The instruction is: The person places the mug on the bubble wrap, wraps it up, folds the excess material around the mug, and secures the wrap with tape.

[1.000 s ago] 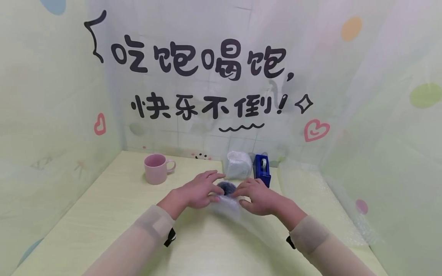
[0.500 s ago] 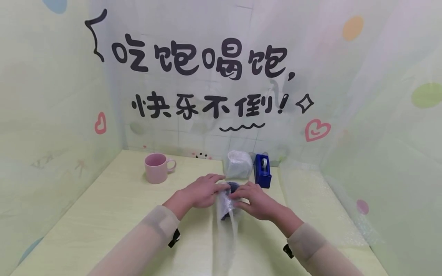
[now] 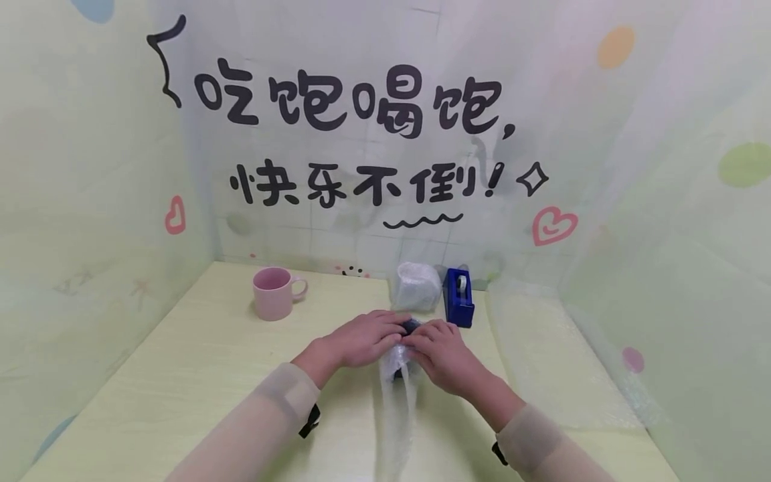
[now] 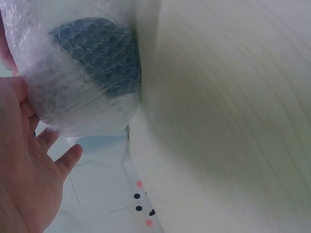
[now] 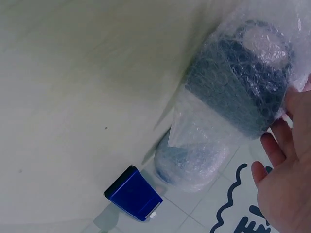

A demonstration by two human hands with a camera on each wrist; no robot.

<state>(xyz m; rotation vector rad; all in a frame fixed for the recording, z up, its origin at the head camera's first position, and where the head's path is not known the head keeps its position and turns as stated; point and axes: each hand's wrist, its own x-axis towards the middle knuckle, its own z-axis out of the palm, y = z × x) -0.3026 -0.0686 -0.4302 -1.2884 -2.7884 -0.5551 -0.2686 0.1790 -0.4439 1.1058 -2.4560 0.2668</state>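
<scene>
A dark blue mug (image 5: 221, 80), its handle showing faintly in the right wrist view, stands inside clear bubble wrap (image 3: 394, 408) on the table. At its top edge my left hand (image 3: 370, 338) holds the wrap between thumb and fingers, the outer fingers spread in the left wrist view. Opposite it, my right hand (image 3: 442, 355) pinches the wrap with curled fingers. Between the hands a small dark patch of the mug shows in the head view. A loose strip of wrap trails toward the front. The hands hide most of the mug from above.
A pink mug (image 3: 272, 294) stands at the back left. Behind the hands sits another bubble-wrapped bundle (image 3: 417, 286), with a blue tape dispenser (image 3: 460, 299) beside it. A flat bubble wrap sheet (image 3: 554, 361) covers the right side of the table. Printed curtains enclose the sides and back.
The wrap has been brought up around the dark blue mug, with a strip now hanging toward the front. My hands have drawn closer together over the mug's top, covering more of its opening.
</scene>
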